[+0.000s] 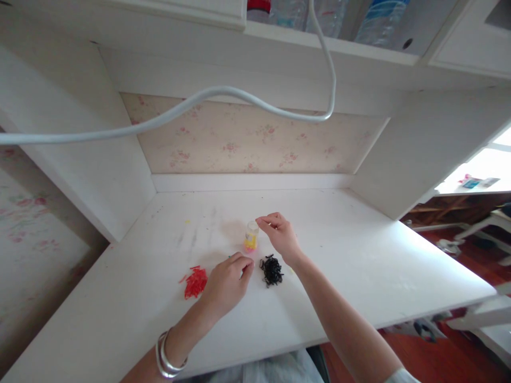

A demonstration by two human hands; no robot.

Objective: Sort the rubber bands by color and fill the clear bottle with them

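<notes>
A small clear jar (pixel 251 235) with yellow and pink contents stands on the white desk. My right hand (pixel 279 232) is at the jar's rim from the right, thumb and fingertips pinched together; what they hold is too small to name. My left hand (pixel 229 279) hovers below and left of the jar, its fingers curled in a pinch, with any held item hidden. A pile of red pieces (pixel 195 282) lies to the left of my left hand. Between my forearms sits a pile of small black loops (pixel 272 271).
The white desk (pixel 339 266) has side panels left and right. A white cable (pixel 159 118) hangs across the upper view, below a shelf (pixel 339 45) with plastic bottles. A tiny yellow piece (pixel 187 221) lies at the back left.
</notes>
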